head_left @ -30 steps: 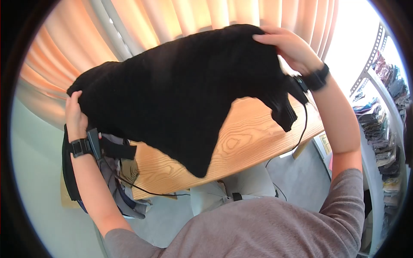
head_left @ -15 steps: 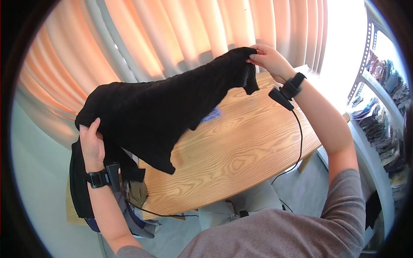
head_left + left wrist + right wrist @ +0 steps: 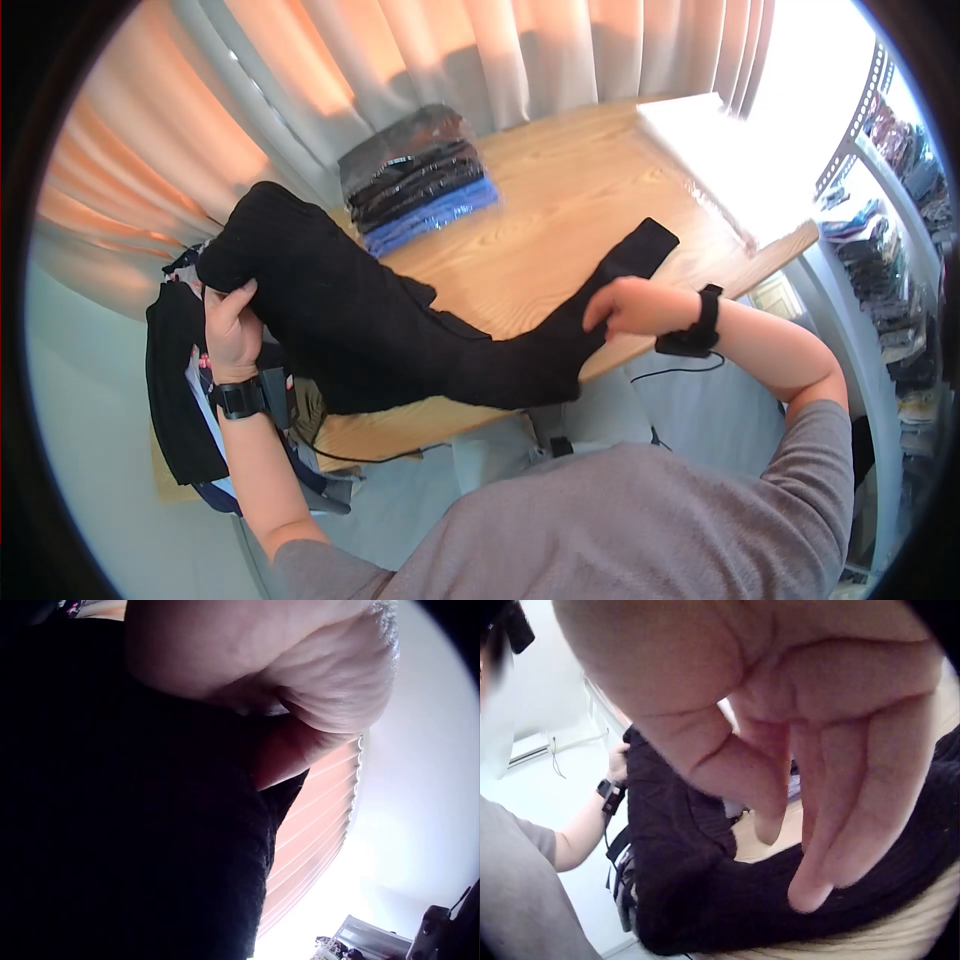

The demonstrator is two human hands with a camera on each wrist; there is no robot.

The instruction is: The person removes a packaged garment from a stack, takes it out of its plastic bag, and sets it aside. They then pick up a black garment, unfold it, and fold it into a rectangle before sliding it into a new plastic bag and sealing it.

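A black knit sweater (image 3: 340,310) hangs over the wooden table (image 3: 560,190), one sleeve (image 3: 560,345) stretched out to the right with its cuff on the tabletop. My left hand (image 3: 234,325) grips the sweater at its left end, thumb on the near side; the dark cloth fills much of the left wrist view. Above the sleeve is my right hand (image 3: 645,308). In the right wrist view its fingers (image 3: 877,795) point loosely downward, with a gap between thumb and fingers and no cloth pinched there.
Folded garments in clear bags (image 3: 420,185) are stacked at the table's back left. A shiny plastic sheet (image 3: 715,165) lies at the back right. Clothes (image 3: 185,390) hang in a pile at the left end. Shelves of bagged items (image 3: 880,290) stand on the right.
The sweater has come down toward the table and swung nearer, uncovering the bagged stack. My right hand has let go of its upper edge and moved down over the sleeve; the left still grips.
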